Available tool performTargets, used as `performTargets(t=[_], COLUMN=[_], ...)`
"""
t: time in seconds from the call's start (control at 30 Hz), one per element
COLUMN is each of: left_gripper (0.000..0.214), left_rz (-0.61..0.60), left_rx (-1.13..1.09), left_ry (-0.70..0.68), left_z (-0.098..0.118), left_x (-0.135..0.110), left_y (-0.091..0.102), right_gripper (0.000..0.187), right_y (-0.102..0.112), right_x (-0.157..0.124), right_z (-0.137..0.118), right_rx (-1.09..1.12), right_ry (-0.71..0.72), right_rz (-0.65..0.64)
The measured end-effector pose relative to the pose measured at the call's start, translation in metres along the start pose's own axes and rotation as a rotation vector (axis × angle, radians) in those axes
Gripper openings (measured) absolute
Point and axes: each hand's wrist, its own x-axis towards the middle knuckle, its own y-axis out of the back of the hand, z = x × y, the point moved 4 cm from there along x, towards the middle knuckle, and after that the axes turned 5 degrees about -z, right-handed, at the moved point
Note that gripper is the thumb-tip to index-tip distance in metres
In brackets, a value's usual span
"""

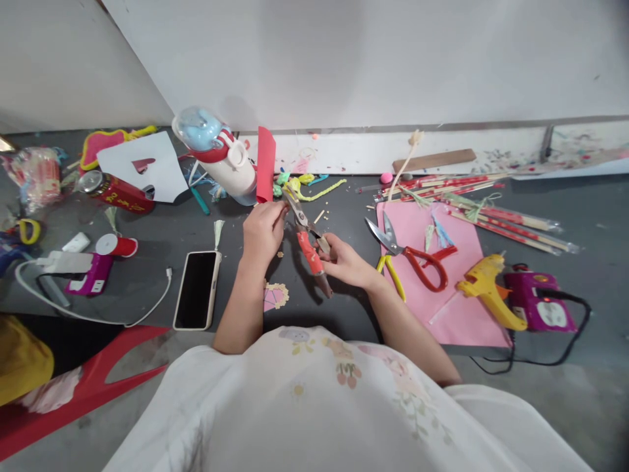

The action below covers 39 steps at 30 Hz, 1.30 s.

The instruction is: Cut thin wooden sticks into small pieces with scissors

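Now the right grip holds pliers; can lettering is blurred.

Metal cutters with scuffed-looking grip, glossy can, pink paper (smooth, matt).

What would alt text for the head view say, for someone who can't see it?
The right hand holds red-handled pliers over a cluttered gray table, the left hand close to their jaws. To the right, scissors lie partly on pink paper with a yellow glue gun at its edge; to the left are a phone and a white bottle.
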Motion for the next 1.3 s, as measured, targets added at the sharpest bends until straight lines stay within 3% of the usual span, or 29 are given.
performTargets(t=[0.27, 0.63, 0.9, 1.3], left_gripper=[0.024, 0.027, 0.026, 0.025], left_rz=[-0.031, -0.007, -0.013, -0.025], left_rx=[-0.010, 0.026, -0.014, -0.069], left_ry=[0.023, 0.041, 0.018, 0.062], left_z=[0.0048, 0.0026, -0.0002, 0.0018], left_x=[0.0015, 0.0012, 0.0010, 0.0017], left_y=[0.0026, 0.0026, 0.0016, 0.0031], right_gripper=[0.035, 0.032, 0.031, 0.028], right_y=[0.0022, 0.0014, 0.0056, 0.0065], right_x=[-0.0003, 0.0011, 0.0008, 0.0005], right_z=[0.0016, -0.0015, 0.0067, 0.0061], right_rx=[-0.098, -0.002, -0.121, -0.105], right_ry=[-0.003, 0.015, 0.003, 0.010], right_rz=[0.027, 0.007, 0.043, 0.026])
